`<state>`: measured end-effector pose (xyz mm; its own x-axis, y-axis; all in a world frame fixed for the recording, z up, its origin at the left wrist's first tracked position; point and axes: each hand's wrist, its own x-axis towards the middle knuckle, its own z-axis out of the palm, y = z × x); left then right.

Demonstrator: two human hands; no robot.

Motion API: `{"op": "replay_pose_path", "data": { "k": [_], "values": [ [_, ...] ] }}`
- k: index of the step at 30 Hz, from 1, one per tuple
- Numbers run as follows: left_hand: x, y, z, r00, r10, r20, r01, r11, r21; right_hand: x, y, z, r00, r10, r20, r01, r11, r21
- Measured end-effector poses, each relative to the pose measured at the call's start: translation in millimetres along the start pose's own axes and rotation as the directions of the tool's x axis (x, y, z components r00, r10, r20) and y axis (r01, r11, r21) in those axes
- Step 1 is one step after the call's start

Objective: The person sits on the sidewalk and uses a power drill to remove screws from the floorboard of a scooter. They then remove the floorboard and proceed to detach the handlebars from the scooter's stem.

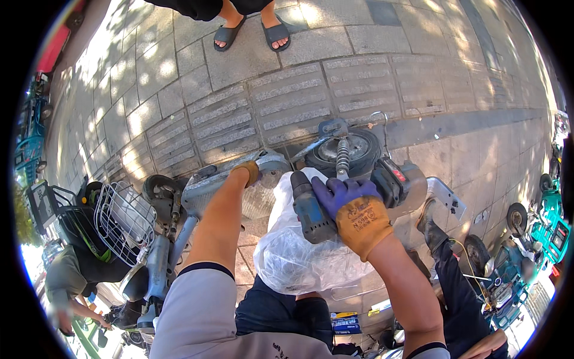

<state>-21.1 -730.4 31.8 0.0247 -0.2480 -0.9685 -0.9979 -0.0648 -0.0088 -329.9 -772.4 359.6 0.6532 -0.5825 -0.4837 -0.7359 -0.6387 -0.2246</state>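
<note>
My left hand (246, 173), in a yellow glove, is closed on the grey metal frame of a scooter (206, 189), its fingers curled over the far edge and partly hidden. My right hand (353, 212), in a purple and orange glove, grips a dark power drill (311, 212) lying over a crumpled clear plastic bag (281, 260). Just beyond the drill are a wheel (323, 154) and a coil spring (342, 157) of the scooter, with a black battery pack (387, 180) on the drill's right end.
Sandalled feet (278, 36) stand on paving ahead. A person (72, 281) bends at left near a wire basket (122, 224); another person's dark-clad leg (448, 281) extends at right. Teal scooters (538, 230) stand at far right, and small packages (345, 323) lie below.
</note>
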Motion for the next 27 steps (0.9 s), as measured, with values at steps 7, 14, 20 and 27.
{"op": "replay_pose_path", "data": {
  "k": [7, 14, 20, 27],
  "values": [
    [-23, -25, -85, 0.948, -0.023, -0.316, 0.029, 0.999, 0.015, -181, -14, 21, 0.732, 0.502, -0.46, -0.052, 0.715, 0.697],
    [-176, 96, -188, 0.89, 0.153, -0.43, -0.026, 0.957, 0.288, -351, -119, 134, 0.357, 0.932, 0.059, -0.189, 0.01, 0.982],
    [-293, 208, -168, 0.858, 0.345, -0.381, 0.031, 0.705, 0.708, -429, -191, 195, 0.167, 0.981, 0.101, 0.192, -0.132, 0.972],
    [-435, 347, 18, 0.151, 0.335, -0.93, -0.916, 0.4, -0.005, -504, -235, 258, 0.212, 0.966, 0.151, 0.118, -0.179, 0.977]
  ]
}}
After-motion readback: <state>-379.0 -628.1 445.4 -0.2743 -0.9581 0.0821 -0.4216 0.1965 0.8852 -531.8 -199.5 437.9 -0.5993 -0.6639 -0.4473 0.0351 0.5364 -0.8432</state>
